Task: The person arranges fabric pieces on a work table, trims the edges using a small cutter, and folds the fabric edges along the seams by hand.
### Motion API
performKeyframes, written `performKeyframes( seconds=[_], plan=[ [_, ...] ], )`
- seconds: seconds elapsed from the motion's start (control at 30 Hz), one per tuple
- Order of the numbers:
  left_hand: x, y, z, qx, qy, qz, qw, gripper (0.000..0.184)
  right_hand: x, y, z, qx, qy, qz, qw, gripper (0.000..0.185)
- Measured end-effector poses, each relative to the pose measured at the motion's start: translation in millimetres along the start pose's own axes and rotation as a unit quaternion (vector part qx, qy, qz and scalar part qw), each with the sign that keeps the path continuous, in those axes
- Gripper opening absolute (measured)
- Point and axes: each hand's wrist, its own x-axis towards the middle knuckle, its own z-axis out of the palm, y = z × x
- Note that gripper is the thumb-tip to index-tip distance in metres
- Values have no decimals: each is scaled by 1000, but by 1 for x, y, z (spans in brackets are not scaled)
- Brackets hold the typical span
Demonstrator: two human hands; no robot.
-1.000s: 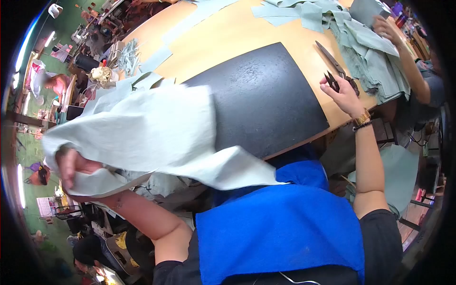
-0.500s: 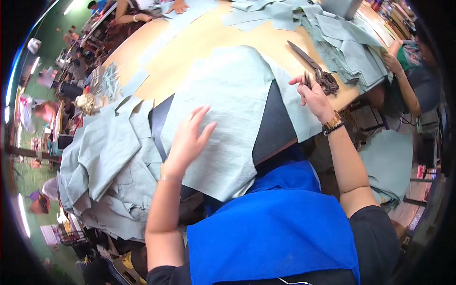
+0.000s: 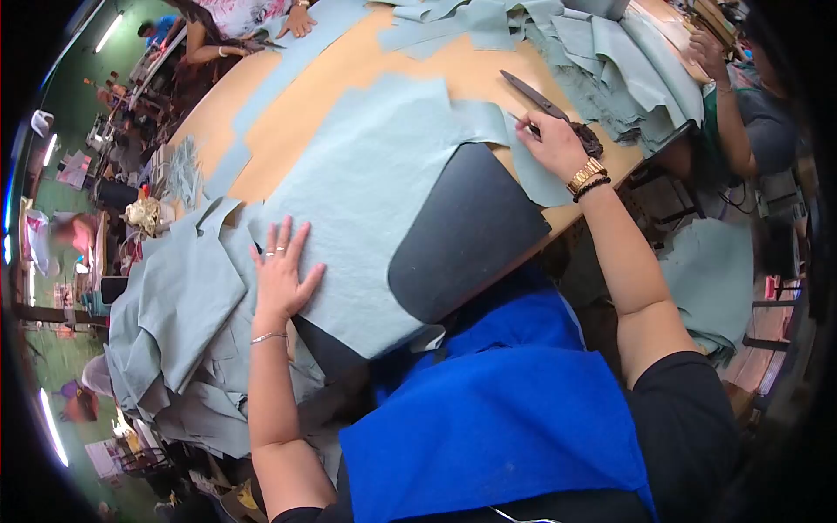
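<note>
My left hand (image 3: 283,272) lies flat with fingers spread on the left side of a large pale blue-green fabric piece (image 3: 357,192). A dark flat surface (image 3: 471,235) shows beside the fabric's curved right edge. My right hand (image 3: 556,146) is closed in a pinch around a thin pointed tool (image 3: 520,120), mostly hidden by the fingers. It is above a smaller fabric piece (image 3: 534,174) at the right. Just behind this hand lie large dark shears (image 3: 534,92), their handles wrapped in dark material.
Rumpled fabric pieces (image 3: 187,296) are heaped at the left. A layered fabric stack (image 3: 602,70) occupies the table's back right, near a seated person's arm (image 3: 732,131). Across the wooden table (image 3: 305,113), another person's hand (image 3: 297,22) rests on fabric. More fabric (image 3: 711,279) hangs at the right.
My left hand has moved left and down onto the fabric and spread flat. The large fabric piece has shifted left, exposing more dark surface. My right hand has moved slightly up and left.
</note>
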Motion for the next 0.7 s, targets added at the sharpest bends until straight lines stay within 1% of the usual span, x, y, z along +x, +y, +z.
performKeyframes(
  seconds=[0.1, 0.13, 0.23, 0.27, 0.33, 0.43, 0.47, 0.57, 0.7],
  plan=[
    [37, 13, -3, 2, 78, 7, 997, 60, 8, -24, -3, 73, 11, -79, 994, 21],
    [53, 38, -9, -22, 131, 38, 990, 53, 17, -23, 9, 94, 9, -114, 989, 24],
    [101, 117, -15, -131, 159, 92, 974, 37, 46, -34, 40, 74, 78, -195, 975, 31],
    [115, 137, -10, -166, 161, 114, 966, 32, 55, -38, 49, 97, 37, -162, 981, 32],
    [141, 167, 7, -156, 215, 122, 956, 28, 71, -51, 56, 135, -43, -94, 985, 35],
    [163, 183, 20, -136, 214, 74, 965, 27, 77, -62, 60, 125, -103, -71, 984, 31],
    [167, 183, 24, -133, 206, 78, 966, 24, 77, -63, 65, 122, -98, -73, 985, 28],
    [177, 183, 40, -136, 241, 72, 958, 15, 74, -68, 62, 135, -115, -52, 983, 26],
    [178, 181, 43, -71, 288, 101, 950, 8, 76, -60, 70, 177, -88, -85, 977, 23]
  ],
)
